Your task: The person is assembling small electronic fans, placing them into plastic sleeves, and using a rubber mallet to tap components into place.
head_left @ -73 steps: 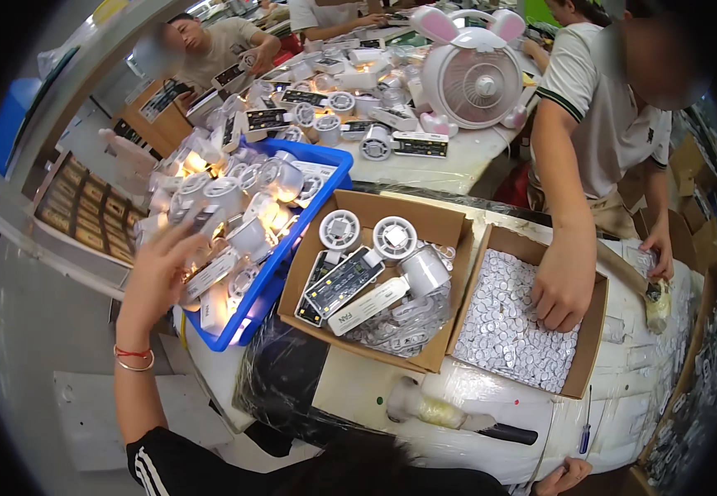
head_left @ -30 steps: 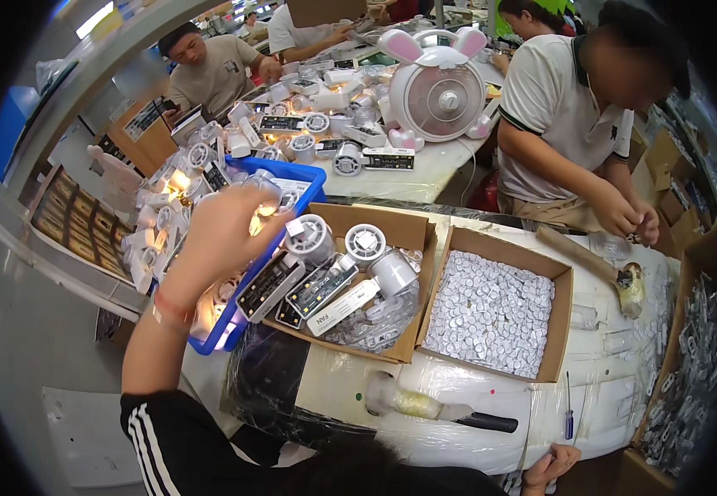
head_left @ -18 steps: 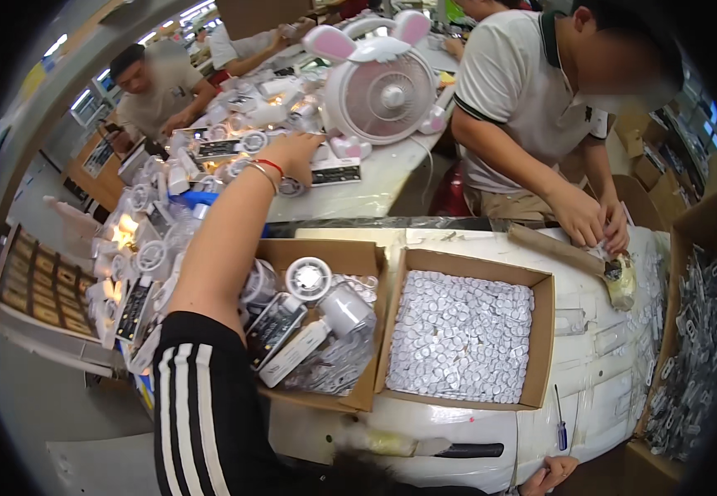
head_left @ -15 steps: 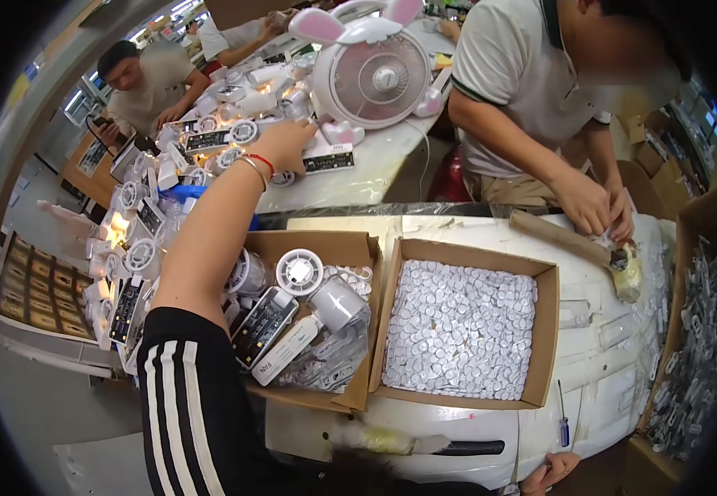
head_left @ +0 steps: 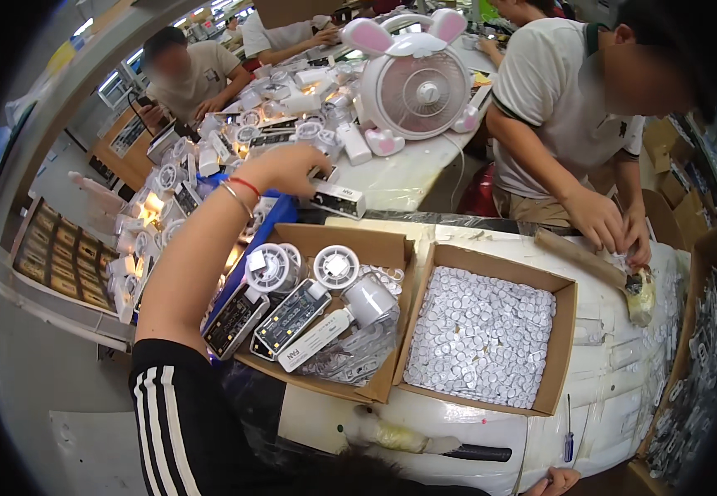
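My left hand [head_left: 292, 169], with a red string and a bangle at its wrist, reaches over the far left of the bench. Its fingers are closed on a white fan unit [head_left: 340, 199] with a dark panel, beyond a cardboard box [head_left: 404, 331]. In that box lie more fan units with round white heads, one a dark-panelled unit [head_left: 292, 318], and clear plastic parts. My right hand [head_left: 559, 480] shows only in part at the bench's near edge, fingers curled; what they hold, if anything, is hidden. A blue-handled screwdriver [head_left: 568, 446] lies near it.
A second cardboard box [head_left: 564, 347] holds many small white discs. A rabbit-eared fan [head_left: 425, 95] stands behind, beside piled fan units, some lit. A co-worker [head_left: 557, 149] works with both hands at the right. A black-handled tool [head_left: 478, 452] lies in front; a parts bin [head_left: 689, 355] stands far right.
My left hand has drawn the white fan unit away from the pile, toward the near box. The view has shifted, so the scene sits further right. My right hand stays at the near edge.
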Tool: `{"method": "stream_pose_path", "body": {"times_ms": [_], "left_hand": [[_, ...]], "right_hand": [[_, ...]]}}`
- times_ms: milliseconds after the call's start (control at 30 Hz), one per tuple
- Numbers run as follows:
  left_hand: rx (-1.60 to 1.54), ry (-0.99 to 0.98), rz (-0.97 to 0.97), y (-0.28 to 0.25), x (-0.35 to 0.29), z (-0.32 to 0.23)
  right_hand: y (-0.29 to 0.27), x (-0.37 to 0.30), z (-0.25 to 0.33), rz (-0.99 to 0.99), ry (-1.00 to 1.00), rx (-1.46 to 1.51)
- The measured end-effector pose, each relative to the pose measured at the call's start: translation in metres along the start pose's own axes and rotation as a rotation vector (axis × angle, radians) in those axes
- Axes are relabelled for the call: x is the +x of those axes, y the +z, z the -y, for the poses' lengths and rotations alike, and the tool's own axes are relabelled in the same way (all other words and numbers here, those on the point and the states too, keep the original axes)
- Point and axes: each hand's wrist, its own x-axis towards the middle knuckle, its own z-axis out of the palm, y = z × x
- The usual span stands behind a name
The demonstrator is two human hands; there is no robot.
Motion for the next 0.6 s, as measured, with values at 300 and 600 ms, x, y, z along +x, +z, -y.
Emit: {"method": "stream_pose_path", "body": {"times_ms": [300,600], "left_hand": [[-0.155,-0.292,-0.206,-0.013,-0.002,0.126],[-0.136,-0.680,-0.322,0.013,0.032,0.147]], "right_hand": [[-0.033,-0.008,-0.026,0.428,0.100,0.089],[-0.044,0.008,-0.009,0.675,0.139,-0.024]]}}
